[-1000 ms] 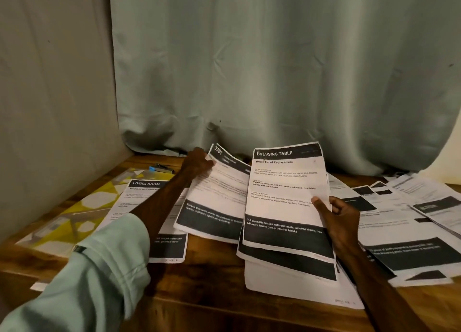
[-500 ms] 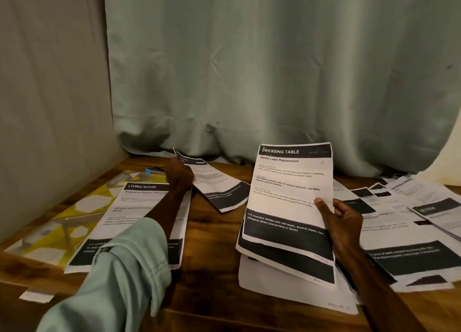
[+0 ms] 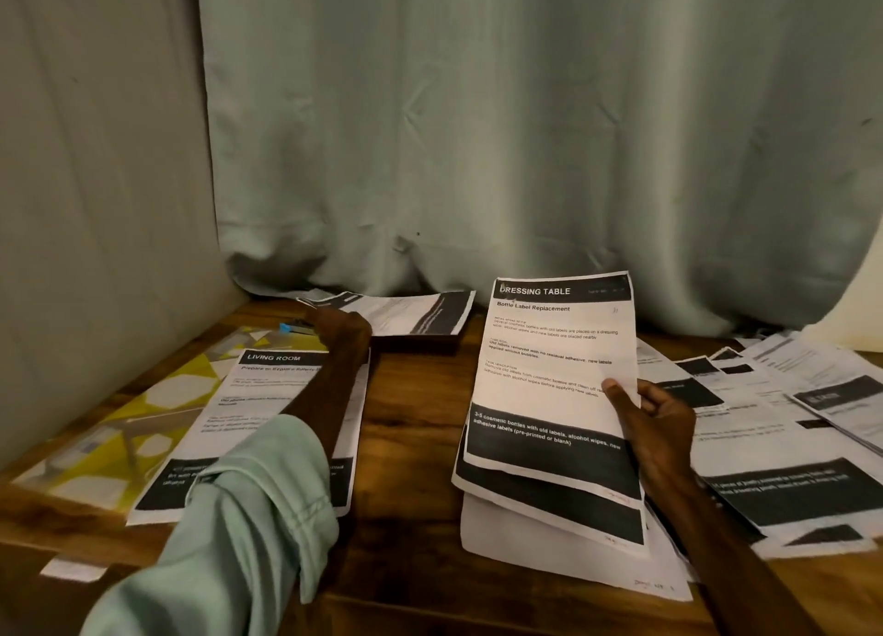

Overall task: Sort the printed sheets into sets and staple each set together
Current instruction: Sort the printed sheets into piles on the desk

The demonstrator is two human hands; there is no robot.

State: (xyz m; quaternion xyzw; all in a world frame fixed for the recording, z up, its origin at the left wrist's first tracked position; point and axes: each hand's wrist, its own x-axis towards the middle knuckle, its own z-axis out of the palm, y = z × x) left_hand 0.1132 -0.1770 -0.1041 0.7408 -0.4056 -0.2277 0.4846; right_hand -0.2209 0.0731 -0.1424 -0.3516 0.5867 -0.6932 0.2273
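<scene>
Printed sheets (image 3: 549, 372) headed DRESSING TABLE stand tilted up off the table (image 3: 411, 420). Your right hand (image 3: 654, 420) grasps them at the right edge, thumb on the front, fingers curled behind. Your left hand (image 3: 341, 332) reaches to the far sheet (image 3: 411, 315) lying by the curtain (image 3: 478, 133) and covers its left end. Fingers hidden: grip or mere touch, cannot tell. LIVING ROOM sheet (image 3: 267, 387) lies flat under your left forearm. More sheets (image 3: 788, 444) spread overlapping on the table, right side.
</scene>
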